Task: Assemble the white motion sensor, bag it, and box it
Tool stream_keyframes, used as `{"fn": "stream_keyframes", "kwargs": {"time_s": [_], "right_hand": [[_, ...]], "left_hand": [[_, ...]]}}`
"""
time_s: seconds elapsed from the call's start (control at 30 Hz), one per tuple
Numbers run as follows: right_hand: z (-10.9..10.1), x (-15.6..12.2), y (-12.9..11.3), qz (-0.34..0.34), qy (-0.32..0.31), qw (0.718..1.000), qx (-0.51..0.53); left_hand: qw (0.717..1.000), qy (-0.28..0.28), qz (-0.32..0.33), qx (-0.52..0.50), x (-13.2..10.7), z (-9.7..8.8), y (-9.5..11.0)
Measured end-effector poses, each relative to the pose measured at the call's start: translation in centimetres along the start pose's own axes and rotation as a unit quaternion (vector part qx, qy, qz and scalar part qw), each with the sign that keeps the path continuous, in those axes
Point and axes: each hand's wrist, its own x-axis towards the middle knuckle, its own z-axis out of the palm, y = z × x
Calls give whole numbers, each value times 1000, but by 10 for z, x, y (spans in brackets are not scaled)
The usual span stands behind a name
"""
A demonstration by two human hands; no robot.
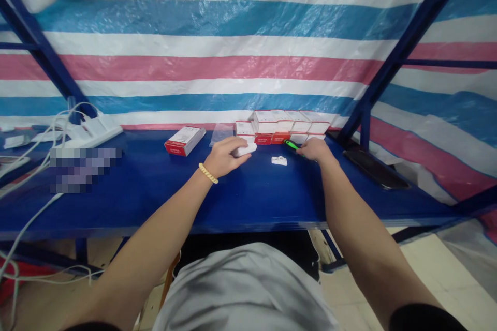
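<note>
Presently on blue worktop (155, 186): stacked red-and-white boxes (287, 125) at back; left hand (225, 156) closed over white device (245, 149); right hand (315, 150) gripping green-tipped tool (290, 144); small white part (279, 160) lying between. Risk: tool tip slipping, likely nudging loose part away.

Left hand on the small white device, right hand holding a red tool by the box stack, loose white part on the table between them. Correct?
Not quite. In the head view the tool in the right hand is green, not red. The rest holds: the left hand rests on the small white device, the box stack is behind, and the loose white part lies between the hands.
</note>
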Motion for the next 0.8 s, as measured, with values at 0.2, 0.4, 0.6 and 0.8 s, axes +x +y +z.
{"fn": "stream_keyframes", "kwargs": {"time_s": [0.2, 0.4, 0.6, 0.8], "right_hand": [[-23, -20, -13, -150, 184, 881, 408], [-24, -46, -55, -227, 133, 649, 714], [-11, -62, -81, -200, 37, 640, 741], [-9, -66, -85, -215, 18, 646, 732]], "left_hand": [[1000, 0, 4, -3, 0, 0, 1], [1000, -9, 10, -22, -2, 3, 2], [999, -19, 24, -33, 1, 2, 6], [999, -19, 24, -36, 1, 3, 7]]}}
